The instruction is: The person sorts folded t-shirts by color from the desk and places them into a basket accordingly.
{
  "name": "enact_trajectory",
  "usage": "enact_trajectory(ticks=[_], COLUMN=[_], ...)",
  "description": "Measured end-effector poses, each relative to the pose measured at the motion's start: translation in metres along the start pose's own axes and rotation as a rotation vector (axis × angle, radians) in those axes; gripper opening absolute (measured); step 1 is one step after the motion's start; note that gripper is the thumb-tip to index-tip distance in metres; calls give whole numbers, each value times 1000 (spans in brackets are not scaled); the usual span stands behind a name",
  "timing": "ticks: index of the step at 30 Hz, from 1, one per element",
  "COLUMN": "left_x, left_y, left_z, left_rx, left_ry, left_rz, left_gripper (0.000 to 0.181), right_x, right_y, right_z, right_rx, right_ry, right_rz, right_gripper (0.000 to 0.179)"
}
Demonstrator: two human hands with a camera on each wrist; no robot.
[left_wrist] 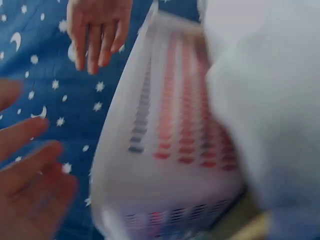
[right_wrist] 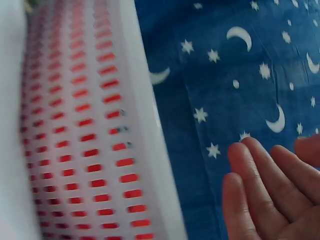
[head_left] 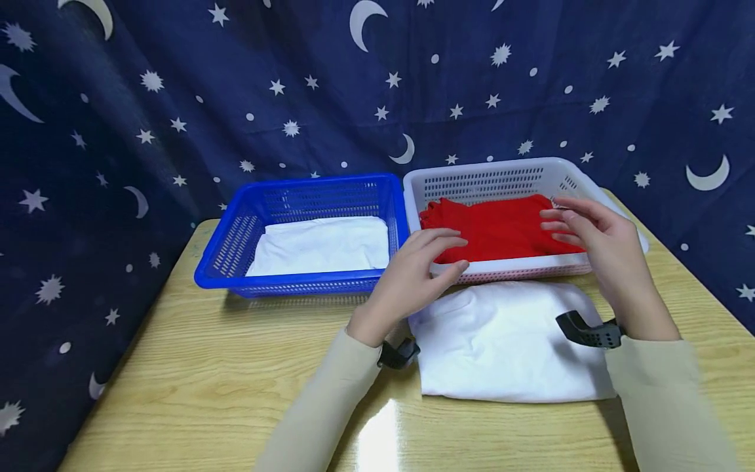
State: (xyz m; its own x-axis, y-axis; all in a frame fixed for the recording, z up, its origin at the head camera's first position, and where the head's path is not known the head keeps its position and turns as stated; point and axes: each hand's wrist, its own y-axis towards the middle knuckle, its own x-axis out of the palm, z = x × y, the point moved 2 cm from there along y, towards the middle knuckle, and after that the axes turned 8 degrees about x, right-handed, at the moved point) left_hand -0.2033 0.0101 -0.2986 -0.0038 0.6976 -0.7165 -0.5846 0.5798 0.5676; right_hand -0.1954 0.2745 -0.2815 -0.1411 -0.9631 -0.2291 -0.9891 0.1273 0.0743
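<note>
My left hand (head_left: 415, 272) hovers over the near left corner of the white basket (head_left: 495, 267), fingers loosely bent and nothing between them. Over that basket's right side is my right hand (head_left: 607, 239), its fingers relaxed and holding nothing. A folded red cloth (head_left: 501, 226) lies inside the white basket, between the two hands. In front of the basket, below both hands, a folded white cloth (head_left: 507, 347) lies on the table. The right wrist view shows the right hand's fingers (right_wrist: 265, 200) spread beside the basket's slotted wall, apart from it.
A blue basket (head_left: 307, 278) stands left of the white one, their sides close together, with a folded white cloth (head_left: 324, 246) in it. Behind both baskets hangs a dark blue curtain (head_left: 330, 85) with moons and stars. The wooden table (head_left: 236, 380) extends toward the front left.
</note>
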Motion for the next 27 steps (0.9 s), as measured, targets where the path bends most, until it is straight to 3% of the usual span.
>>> enact_trajectory(ticks=[3, 5, 10, 12, 15, 20, 25, 27], left_x=[-1, 0, 3, 2, 2, 3, 7, 9], left_y=[-20, -33, -64, -73, -84, -100, -113, -117], left_z=[4, 5, 11, 15, 15, 3, -15, -23], left_rx=[40, 3, -262, -348, -432, -554, -637, -642], left_ry=[-149, -255, -580, -689, -797, -840, -877, -920], left_rz=[71, 78, 47, 49, 52, 19, -58, -123], left_gripper=[28, 25, 22, 23, 26, 30, 31, 32], right_x=[1, 1, -11, -19, -29, -38, -47, -53], right_y=[-12, -19, -35, -39, -39, -38, -37, -36], right_z=[9, 19, 40, 48, 61, 81, 93, 96], right_rx=[-25, -27, 14, 45, 104, 189, 256, 269], right_ry=[126, 217, 310, 293, 242, 129, -178, -300], right_rz=[-79, -128, -172, -179, -202, -229, -295, -325], right_gripper=[38, 32, 26, 30, 33, 34, 39, 43])
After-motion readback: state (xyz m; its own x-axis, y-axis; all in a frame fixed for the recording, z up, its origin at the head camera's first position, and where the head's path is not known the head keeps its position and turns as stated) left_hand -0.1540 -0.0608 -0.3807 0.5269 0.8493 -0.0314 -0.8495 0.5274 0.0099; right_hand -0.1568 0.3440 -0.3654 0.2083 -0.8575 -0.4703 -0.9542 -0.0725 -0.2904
